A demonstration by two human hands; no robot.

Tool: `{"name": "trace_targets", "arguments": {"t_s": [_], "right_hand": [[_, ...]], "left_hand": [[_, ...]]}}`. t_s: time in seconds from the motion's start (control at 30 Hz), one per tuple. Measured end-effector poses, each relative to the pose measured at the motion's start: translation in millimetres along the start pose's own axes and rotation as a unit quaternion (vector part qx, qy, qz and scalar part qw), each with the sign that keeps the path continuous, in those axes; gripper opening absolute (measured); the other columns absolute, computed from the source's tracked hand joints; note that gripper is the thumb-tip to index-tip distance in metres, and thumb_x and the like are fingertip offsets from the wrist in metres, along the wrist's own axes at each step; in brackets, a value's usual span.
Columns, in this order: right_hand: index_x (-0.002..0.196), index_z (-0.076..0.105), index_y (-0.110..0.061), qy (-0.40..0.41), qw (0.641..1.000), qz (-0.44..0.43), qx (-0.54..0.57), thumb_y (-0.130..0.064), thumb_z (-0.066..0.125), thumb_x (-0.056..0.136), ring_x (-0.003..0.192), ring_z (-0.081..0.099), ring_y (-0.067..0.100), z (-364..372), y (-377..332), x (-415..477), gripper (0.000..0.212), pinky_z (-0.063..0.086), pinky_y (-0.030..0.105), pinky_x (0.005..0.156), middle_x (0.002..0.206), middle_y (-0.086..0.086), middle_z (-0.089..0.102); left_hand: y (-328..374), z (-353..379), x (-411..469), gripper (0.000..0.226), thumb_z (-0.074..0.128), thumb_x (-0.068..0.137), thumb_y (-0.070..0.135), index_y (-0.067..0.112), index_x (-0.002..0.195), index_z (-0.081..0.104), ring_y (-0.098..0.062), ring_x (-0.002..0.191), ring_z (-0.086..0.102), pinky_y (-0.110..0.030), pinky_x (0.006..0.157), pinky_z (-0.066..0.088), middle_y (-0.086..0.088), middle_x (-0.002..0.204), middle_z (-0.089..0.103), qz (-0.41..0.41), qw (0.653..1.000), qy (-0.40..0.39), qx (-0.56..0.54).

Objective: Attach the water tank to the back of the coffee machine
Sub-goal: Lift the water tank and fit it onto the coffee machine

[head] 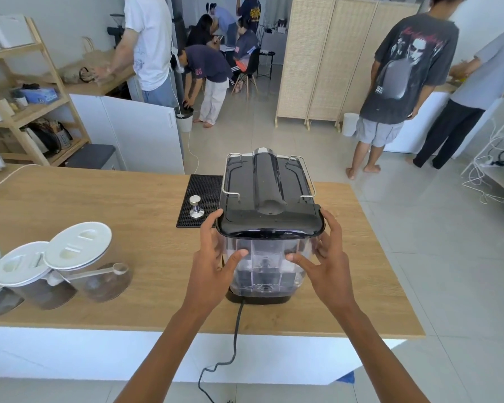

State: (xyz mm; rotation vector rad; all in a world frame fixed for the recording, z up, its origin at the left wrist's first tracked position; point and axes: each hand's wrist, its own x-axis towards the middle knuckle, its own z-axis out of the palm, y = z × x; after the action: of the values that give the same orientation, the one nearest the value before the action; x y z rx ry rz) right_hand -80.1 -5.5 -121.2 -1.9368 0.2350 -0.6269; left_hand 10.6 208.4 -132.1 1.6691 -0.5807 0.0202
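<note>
The black coffee machine (266,181) stands on the wooden counter (128,228) with its back toward me. A clear plastic water tank (266,269) with a black lid (269,221) sits against that back, its base resting on the machine's black foot. My left hand (216,257) holds the tank's left side, thumb across the clear front wall and fingertips at the lid's edge. On the right side my right hand (323,257) grips it the same way.
A black bar mat (207,187) with a metal tamper (196,207) lies left of the machine. Three white-lidded jars (76,248) and a clear scoop stand at the counter's left. The machine's black power cable (236,330) hangs over the near edge. Several people stand beyond the counter.
</note>
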Motion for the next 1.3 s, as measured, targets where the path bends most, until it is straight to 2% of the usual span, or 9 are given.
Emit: {"name": "trace_targets", "arguments": {"t_s": [0.13,0.2,0.3,0.37,0.5,0.87,0.97,1.2,1.3], "right_hand": [[0.158,0.02,-0.038,0.025,0.999,-0.015,-0.016,-0.024,0.085,0.078,0.114,0.063,0.023,4,3,-3,0.104,0.052,0.027,0.099,0.124,-0.004,0.065],[0.159,0.018,-0.038,0.028,0.999,-0.02,-0.026,-0.026,0.084,0.079,0.117,0.06,0.031,5,5,-3,0.105,0.053,0.038,0.101,0.127,0.008,0.06],[0.16,0.016,-0.036,0.031,0.999,-0.019,-0.025,-0.023,0.083,0.081,0.117,0.064,0.025,7,4,-2,0.104,0.052,0.037,0.103,0.129,-0.009,0.061],[0.161,0.015,-0.033,0.034,0.999,-0.017,-0.018,-0.022,0.082,0.083,0.121,0.064,0.011,10,4,-2,0.103,0.049,0.032,0.107,0.131,-0.028,0.062],[0.16,0.015,-0.033,0.046,0.999,-0.007,-0.01,-0.02,0.081,0.083,0.131,0.058,0.005,15,4,-2,0.103,0.047,0.036,0.112,0.145,-0.018,0.057],[0.16,0.014,-0.036,0.055,0.998,-0.008,-0.032,-0.031,0.079,0.083,0.135,0.055,0.008,19,5,-5,0.101,0.048,0.039,0.112,0.152,-0.01,0.053],[0.16,0.014,-0.036,0.053,0.998,-0.01,-0.028,-0.027,0.08,0.083,0.135,0.054,0.007,19,7,-4,0.102,0.046,0.033,0.112,0.152,-0.012,0.052],[0.16,0.011,-0.038,0.052,0.998,-0.002,-0.025,-0.027,0.079,0.084,0.135,0.054,0.006,20,8,-4,0.103,0.044,0.025,0.109,0.151,-0.015,0.052],[0.16,0.01,-0.038,0.051,0.998,0.0,-0.034,-0.031,0.078,0.084,0.138,0.052,0.01,22,13,-6,0.103,0.044,0.027,0.111,0.154,-0.011,0.049]], "left_hand": [[-3,3,2,0.08,0.07,0.091,0.028,0.052,0.149,0.021,-0.013,0.086,0.043,-0.021,0.087,0.047,0.005,0.1,0.045,-0.012,1.0,0.018,0.012],[1,6,1,0.08,0.07,0.091,0.026,0.053,0.149,0.022,-0.009,0.086,0.054,-0.019,0.094,0.046,0.01,0.103,0.054,-0.009,1.0,0.02,0.008],[4,8,-1,0.08,0.07,0.092,0.023,0.046,0.152,0.023,0.014,0.126,0.05,-0.024,0.112,0.039,0.013,0.144,0.055,0.005,1.0,0.029,0.011],[5,7,1,0.08,0.069,0.092,0.026,0.046,0.153,0.021,0.017,0.128,0.046,-0.02,0.109,0.038,0.009,0.15,0.05,0.009,0.999,0.03,0.025],[2,6,5,0.079,0.068,0.093,0.028,0.045,0.155,0.02,-0.003,0.1,0.061,-0.026,0.098,0.047,0.014,0.136,0.062,0.007,0.999,0.022,0.028],[-3,7,3,0.08,0.066,0.095,0.024,0.039,0.157,0.018,0.009,0.102,0.061,-0.022,0.103,0.044,0.045,0.122,0.056,-0.009,0.999,0.015,0.031],[-7,8,4,0.08,0.065,0.096,0.024,0.04,0.157,0.017,0.001,0.078,0.047,-0.01,0.086,0.047,0.05,0.115,0.056,-0.008,0.999,0.02,0.039],[-15,9,5,0.081,0.065,0.095,0.024,0.038,0.158,0.016,0.009,0.078,0.037,-0.005,0.077,0.045,0.052,0.111,0.055,0.006,0.999,0.027,0.044],[-22,8,5,0.085,0.065,0.095,0.031,0.046,0.158,0.01,0.003,0.076,0.034,-0.013,0.071,0.033,0.033,0.087,0.047,0.011,0.998,0.023,0.054]]}}
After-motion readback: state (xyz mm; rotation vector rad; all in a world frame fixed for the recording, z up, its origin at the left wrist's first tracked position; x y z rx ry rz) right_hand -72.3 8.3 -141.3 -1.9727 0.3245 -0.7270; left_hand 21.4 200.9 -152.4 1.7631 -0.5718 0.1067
